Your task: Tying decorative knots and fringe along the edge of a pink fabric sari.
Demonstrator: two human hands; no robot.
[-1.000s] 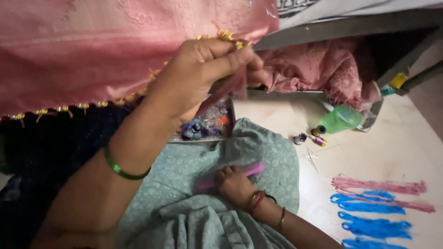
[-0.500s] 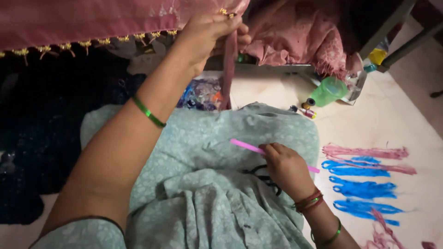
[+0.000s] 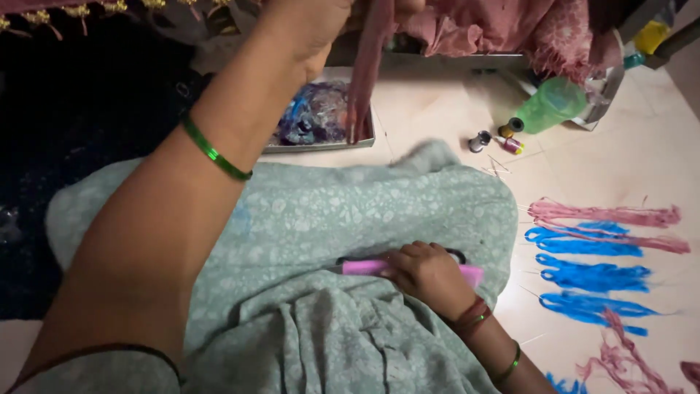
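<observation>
The left hand pinches one pink thread strand hanging over the tray; the right hand closes on pink-handled scissors on the lap. Three spools and four blue thread bundles lie on the floor.

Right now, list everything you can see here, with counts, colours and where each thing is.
pink strand: one, dusty pink, hanging from the left hand over the tray
tray: one, holding blue-purple material, on the floor
scissors: one, pink handle, on the lap
thread bundles: several, blue and pink, on the floor at right
spools: about three, small, near the bottle
bottle: one, green, lying at upper right
pink fabric: draped along the top
left hand: raised, gripping the strand
right hand: on the scissors
</observation>
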